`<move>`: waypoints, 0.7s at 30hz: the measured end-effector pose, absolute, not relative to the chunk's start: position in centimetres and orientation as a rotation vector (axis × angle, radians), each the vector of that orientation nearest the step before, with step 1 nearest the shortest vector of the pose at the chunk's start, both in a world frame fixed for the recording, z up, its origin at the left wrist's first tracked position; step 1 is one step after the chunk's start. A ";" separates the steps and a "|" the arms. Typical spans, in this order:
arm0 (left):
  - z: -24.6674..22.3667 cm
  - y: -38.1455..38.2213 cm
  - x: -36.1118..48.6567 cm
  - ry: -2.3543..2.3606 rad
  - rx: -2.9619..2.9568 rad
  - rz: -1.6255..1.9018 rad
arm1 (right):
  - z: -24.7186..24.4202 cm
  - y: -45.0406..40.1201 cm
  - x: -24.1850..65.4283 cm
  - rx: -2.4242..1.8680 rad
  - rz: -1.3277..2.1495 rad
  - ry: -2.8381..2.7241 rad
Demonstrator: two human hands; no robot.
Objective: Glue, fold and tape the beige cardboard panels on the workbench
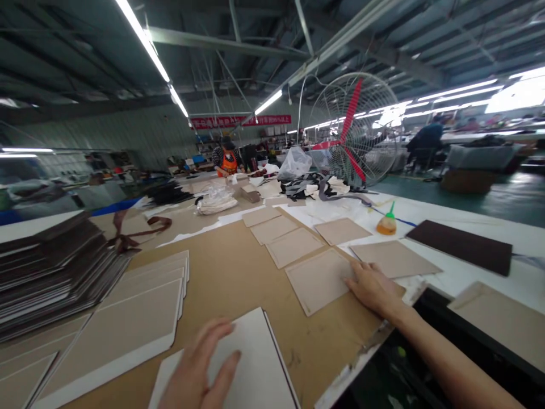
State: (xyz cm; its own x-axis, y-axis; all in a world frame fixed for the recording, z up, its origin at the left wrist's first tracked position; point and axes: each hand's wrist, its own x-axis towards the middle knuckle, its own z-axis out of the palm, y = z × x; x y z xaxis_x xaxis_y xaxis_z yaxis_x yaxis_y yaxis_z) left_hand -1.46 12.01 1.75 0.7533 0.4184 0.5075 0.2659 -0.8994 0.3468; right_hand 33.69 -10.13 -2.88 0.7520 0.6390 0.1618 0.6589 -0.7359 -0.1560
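Observation:
My left hand (pixel 204 363) is over a white panel (pixel 255 352) at the bottom centre, thumb and fingers spread apart. Whether its fingertips press on the panel I cannot tell. At the right, my right hand (pixel 374 287) has its thumb on top of a beige panel (pixel 317 278) and its fingers at that panel's right edge. The undersides of those fingers are hidden. Behind this panel, several similar beige panels (pixel 293 245) lie in an overlapping row. Another beige panel (pixel 395 257) lies just beyond my right hand.
Brown board (pixel 221 267) covers the table. Left are stacked dark panels (pixel 51 272) and overlapping beige sheets (pixel 136 307). An orange glue bottle (pixel 386 225), a dark brown panel (pixel 462 244) and a black recess (pixel 383 369) are right. A large fan (pixel 355 130) and a co-worker (pixel 227 159) are behind.

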 end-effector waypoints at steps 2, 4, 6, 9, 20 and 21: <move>3.0 8.9 3.1 0.305 2.794 0.497 | -2.9 -9.3 33.6 -2.809 -0.135 -0.992; 3.5 6.8 7.0 0.174 2.805 0.173 | -3.2 -9.0 33.8 -2.827 -0.122 -0.964; 3.3 5.9 10.0 0.121 2.809 -0.025 | -3.5 -9.1 34.2 -2.829 -0.112 -0.940; 2.1 5.9 13.2 0.126 2.876 -0.058 | -3.5 -9.4 35.1 -2.817 -0.073 -0.914; 0.3 5.8 16.3 0.232 3.035 0.044 | -2.6 -8.5 36.9 -2.629 0.172 -0.726; 0.4 5.6 16.4 0.256 3.044 0.050 | -2.5 -8.6 37.2 -2.607 0.185 -0.689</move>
State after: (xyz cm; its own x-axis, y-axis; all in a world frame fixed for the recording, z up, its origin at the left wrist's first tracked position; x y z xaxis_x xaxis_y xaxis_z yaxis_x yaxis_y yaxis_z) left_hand 16.40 5.58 0.40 0.9855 0.1679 0.0252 0.1651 -0.9823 0.0890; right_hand 37.23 -8.55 -2.53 0.8671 0.4978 -0.0175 0.4397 -0.7814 -0.4429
